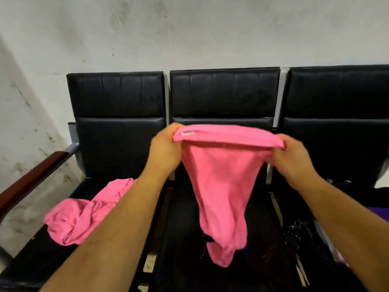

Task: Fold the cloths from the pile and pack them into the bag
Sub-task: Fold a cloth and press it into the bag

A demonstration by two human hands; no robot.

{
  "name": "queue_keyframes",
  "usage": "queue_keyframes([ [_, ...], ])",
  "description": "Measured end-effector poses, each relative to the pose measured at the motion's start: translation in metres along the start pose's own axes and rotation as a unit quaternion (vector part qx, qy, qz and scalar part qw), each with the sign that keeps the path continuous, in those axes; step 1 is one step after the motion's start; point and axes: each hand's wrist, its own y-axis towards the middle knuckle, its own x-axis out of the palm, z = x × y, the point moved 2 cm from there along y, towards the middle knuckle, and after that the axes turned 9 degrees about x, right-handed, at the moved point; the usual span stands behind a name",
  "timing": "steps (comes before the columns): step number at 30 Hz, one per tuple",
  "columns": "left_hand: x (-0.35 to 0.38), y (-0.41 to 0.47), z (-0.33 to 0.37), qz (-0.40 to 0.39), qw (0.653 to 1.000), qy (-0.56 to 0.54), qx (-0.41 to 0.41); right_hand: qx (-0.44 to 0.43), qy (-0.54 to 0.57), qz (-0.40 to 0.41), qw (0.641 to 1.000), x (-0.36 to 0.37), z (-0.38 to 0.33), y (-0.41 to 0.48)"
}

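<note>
Pink cloth, centre of frame: held aloft by its folded top edge, lower part hanging in a narrowing drape above the middle seat. Left hand, centre left: fingers curled round the cloth's left corner. Right hand, centre right: fingers curled, pinching the right corner. Pile of pink cloths, lower left: crumpled on the left seat, apart from both hands. Black padded seat backs against a scuffed white wall. Wooden armrest, far left. Dark items on the right seat, lower right: too unclear to name.
</note>
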Motion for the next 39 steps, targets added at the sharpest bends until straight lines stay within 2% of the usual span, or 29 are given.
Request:
queue_keyframes([
  [2,-0.029,0.026,0.037,0.063,0.995,-0.067,0.032,-0.091,0.069,0.056,0.992,-0.023,-0.058,0.000],
  [6,-0.074,0.029,0.096,0.140,0.979,-0.097,0.113,-0.150,0.204,0.072,0.965,-0.058,-0.121,-0.024],
  [10,-0.086,-0.007,0.105,0.129,0.981,-0.095,0.106,-0.127,0.246,0.057,0.959,-0.063,-0.114,-0.051],
  [14,-0.079,-0.051,0.076,0.097,0.990,-0.058,0.083,-0.107,0.200,0.038,0.973,-0.053,-0.063,-0.080],
  [16,-0.069,-0.077,0.055,0.052,0.995,-0.068,0.058,-0.050,0.207,-0.042,0.976,-0.039,-0.023,-0.092],
  [19,-0.049,-0.117,0.016,-0.082,0.993,-0.084,-0.030,0.035,0.141,-0.184,0.972,-0.015,0.043,-0.118],
  [21,-0.033,-0.143,-0.011,-0.174,0.980,-0.053,-0.075,0.086,0.106,-0.254,0.958,0.000,0.086,-0.137],
  [25,0.002,-0.186,-0.062,-0.310,0.926,-0.064,-0.204,0.206,0.065,-0.352,0.911,0.028,0.153,-0.152],
  [29,0.035,-0.198,-0.112,-0.388,0.880,-0.043,-0.272,0.315,0.037,-0.412,0.854,0.047,0.177,-0.138],
  [31,0.052,-0.198,-0.131,-0.439,0.846,-0.028,-0.301,0.334,0.008,-0.447,0.829,0.055,0.191,-0.123],
  [33,0.070,-0.190,-0.147,-0.476,0.822,-0.011,-0.313,0.349,-0.001,-0.452,0.821,0.064,0.199,-0.104],
  [34,0.077,-0.183,-0.153,-0.481,0.820,-0.003,-0.311,0.356,-0.005,-0.441,0.824,0.069,0.202,-0.095],
  [39,0.114,-0.134,-0.207,-0.437,0.842,0.032,-0.315,0.373,0.015,-0.340,0.863,0.114,0.225,-0.038],
])
